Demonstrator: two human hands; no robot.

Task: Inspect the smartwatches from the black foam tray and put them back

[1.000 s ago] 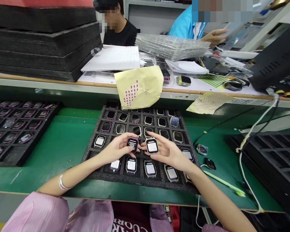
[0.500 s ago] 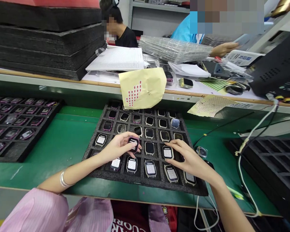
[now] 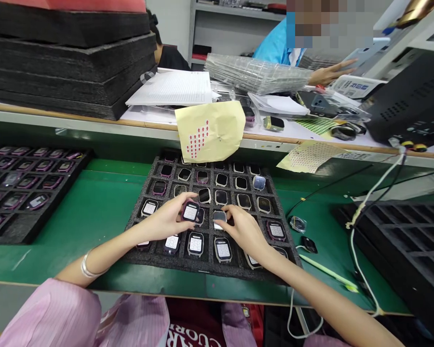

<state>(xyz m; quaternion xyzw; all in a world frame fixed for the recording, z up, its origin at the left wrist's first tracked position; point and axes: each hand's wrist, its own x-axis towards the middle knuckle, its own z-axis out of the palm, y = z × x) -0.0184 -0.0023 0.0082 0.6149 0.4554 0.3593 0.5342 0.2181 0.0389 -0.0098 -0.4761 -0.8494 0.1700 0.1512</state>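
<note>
My left hand point(image 3: 173, 218) grips a purple-framed smartwatch point(image 3: 191, 211) between thumb and fingers, its lit screen facing up. This watch is held above the black foam tray point(image 3: 202, 271). Another watch point(image 3: 200, 217) shows partly behind it. To the right, the thumb and fingers of my right hand point(image 3: 244, 233) close around the sides of a silver smartwatch point(image 3: 220, 220) in the tray's middle column. Whether that watch is lifted from its slot, I cannot tell. Several watches with lit screens, such as a silver-framed one point(image 3: 223, 249), lie in the near row; farther rows are dark.
At left lies a second foam tray point(image 3: 20, 231) of purple watches. Stacked black trays point(image 3: 394, 255) stand at right, beside a white cable point(image 3: 358, 246) and a green pen-like stick point(image 3: 329, 272). Yellow paper point(image 3: 210, 132) hangs from the shelf edge. A co-worker's hand point(image 3: 331, 72) is beyond.
My right hand has moved left from one silver watch to another in the middle column. The purple watch in my left hand has shifted slightly left, and its screen now shows a white grid.
</note>
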